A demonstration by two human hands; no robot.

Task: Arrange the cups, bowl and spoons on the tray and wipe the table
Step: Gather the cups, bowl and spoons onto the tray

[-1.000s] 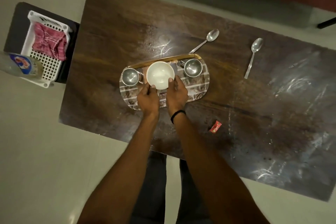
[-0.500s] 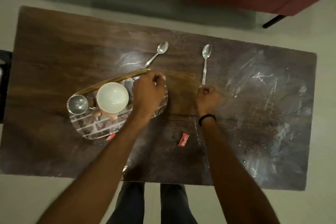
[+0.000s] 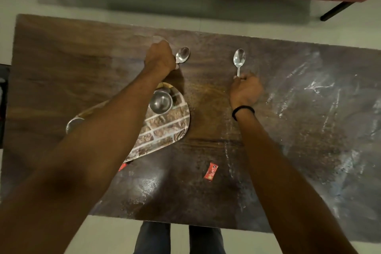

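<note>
Two hands (image 3: 160, 57) (image 3: 245, 90) around two spoons (image 3: 182, 55) (image 3: 239, 61); two cups (image 3: 160, 102) (image 3: 72, 125), one tray (image 3: 165, 130).

forearms (image 3: 274, 161): bare | right wrist: black band (image 3: 243, 110) | trousers (image 3: 153, 237): dark grey

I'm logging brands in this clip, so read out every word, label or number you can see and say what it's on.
On the red sachet lying on the table: pale print, too small and blurred to read.
On the second red sachet by the tray: mostly hidden, nothing readable.
On the left spoon, right spoon, cup and tray: no text shows.
</note>
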